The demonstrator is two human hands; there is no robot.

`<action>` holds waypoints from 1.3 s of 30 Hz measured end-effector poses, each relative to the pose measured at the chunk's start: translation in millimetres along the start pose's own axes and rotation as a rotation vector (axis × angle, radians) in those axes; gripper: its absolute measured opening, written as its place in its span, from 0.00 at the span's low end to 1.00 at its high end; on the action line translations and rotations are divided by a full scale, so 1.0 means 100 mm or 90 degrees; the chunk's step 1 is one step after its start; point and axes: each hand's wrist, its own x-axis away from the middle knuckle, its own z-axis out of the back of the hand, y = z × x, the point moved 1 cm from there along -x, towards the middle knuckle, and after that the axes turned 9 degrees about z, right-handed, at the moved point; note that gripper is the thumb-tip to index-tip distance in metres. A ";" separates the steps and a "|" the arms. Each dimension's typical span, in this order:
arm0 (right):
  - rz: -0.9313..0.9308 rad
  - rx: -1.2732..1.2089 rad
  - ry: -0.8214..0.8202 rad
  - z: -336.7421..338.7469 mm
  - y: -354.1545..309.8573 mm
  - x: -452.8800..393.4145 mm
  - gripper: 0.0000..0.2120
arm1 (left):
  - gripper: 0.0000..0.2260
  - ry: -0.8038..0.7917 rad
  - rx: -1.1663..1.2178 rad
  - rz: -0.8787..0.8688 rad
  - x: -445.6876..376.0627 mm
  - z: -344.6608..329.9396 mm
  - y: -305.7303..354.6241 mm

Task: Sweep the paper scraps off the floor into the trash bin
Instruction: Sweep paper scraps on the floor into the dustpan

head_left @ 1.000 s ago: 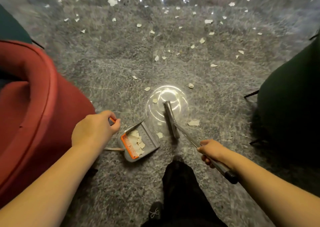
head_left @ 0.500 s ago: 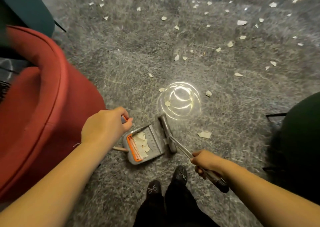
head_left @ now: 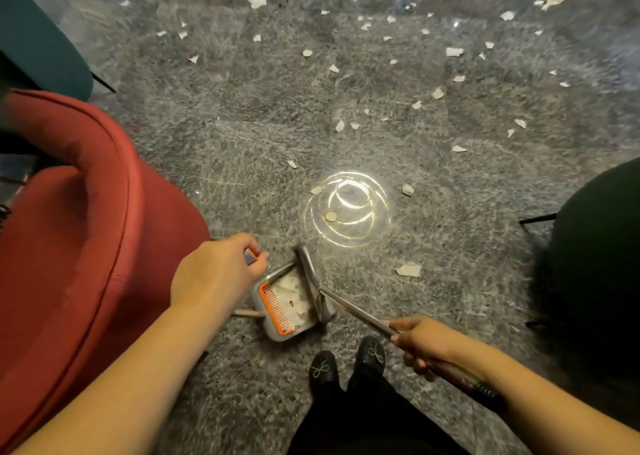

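Left hand (head_left: pixel 214 274) gripping dustpan (head_left: pixel 289 307) handle, right hand (head_left: pixel 424 342) clenched round broom (head_left: pixel 313 283) handle. Keep pan lip flat, pull scraps (head_left: pixel 292 298) in slowly.

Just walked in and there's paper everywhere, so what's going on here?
A person is sweeping up. Their left hand grips the handle of a grey dustpan resting on the floor, and their right hand holds the broom, whose head sits right at the pan's mouth. A few paper scraps are already in the pan. Many more lie scattered across the grey floor ahead. A red chair stands to the left. No trash bin is in view.
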 end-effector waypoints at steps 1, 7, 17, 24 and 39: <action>-0.004 -0.014 0.020 0.02 0.03 0.02 0.17 | 0.08 -0.007 0.005 -0.002 0.00 0.01 0.00; 0.008 -0.109 0.157 0.24 0.23 0.08 0.15 | 0.08 0.002 0.027 -0.043 -0.07 0.06 0.21; -0.014 -0.166 0.295 1.22 0.54 0.25 0.12 | 0.07 -0.046 0.020 -0.198 -0.25 -0.14 1.37; -0.062 -0.147 0.311 1.97 0.64 0.26 0.12 | 0.09 -0.053 -0.036 -0.236 -0.38 -0.39 2.26; -0.054 -0.168 0.140 2.26 0.37 -0.24 0.12 | 0.09 -0.032 -0.067 -0.216 -0.89 -0.48 3.07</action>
